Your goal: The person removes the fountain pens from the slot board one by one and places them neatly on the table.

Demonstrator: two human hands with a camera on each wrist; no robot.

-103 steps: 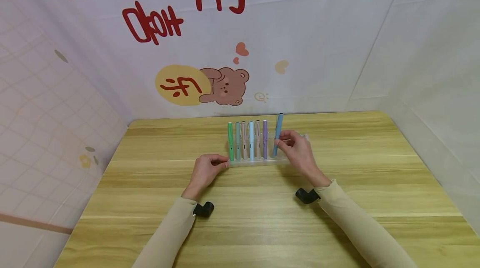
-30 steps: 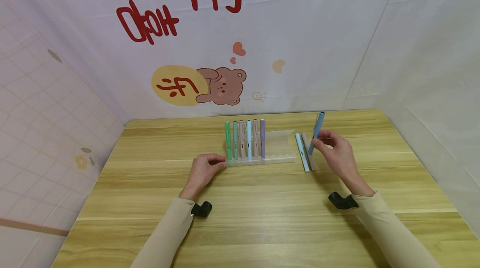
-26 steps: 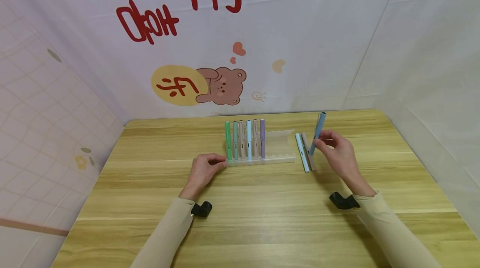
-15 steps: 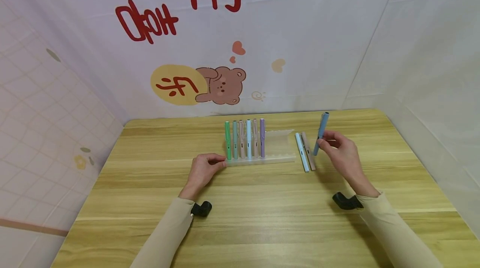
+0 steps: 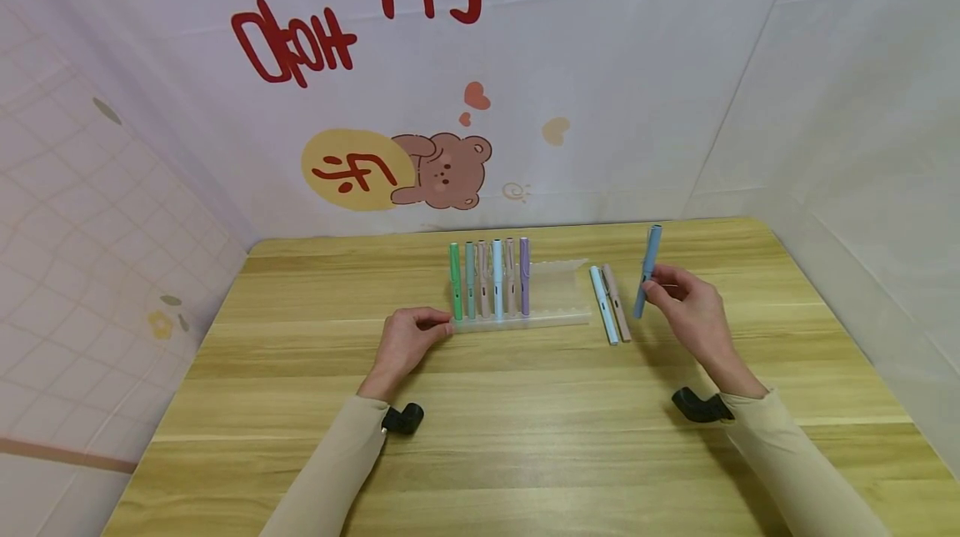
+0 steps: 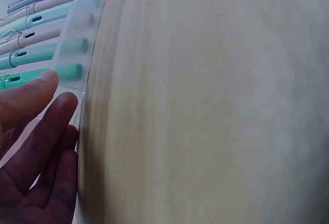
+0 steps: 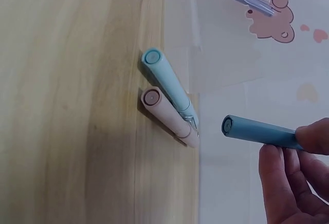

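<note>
Pinching the rack (image 5: 558, 321) with your left hand (image 5: 405, 343), you have six pens (image 5: 497, 278) left upright to its right; two pens (image 5: 603, 303) lie out on the worktop (image 5: 510, 454), left of your right hand (image 5: 693, 312), which pinches a blue pen (image 5: 650, 253) aloft.

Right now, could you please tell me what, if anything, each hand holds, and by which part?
The right hand holds the capped blue pen around its middle; the left hand pinches the clear pen rack at its left end.
</note>
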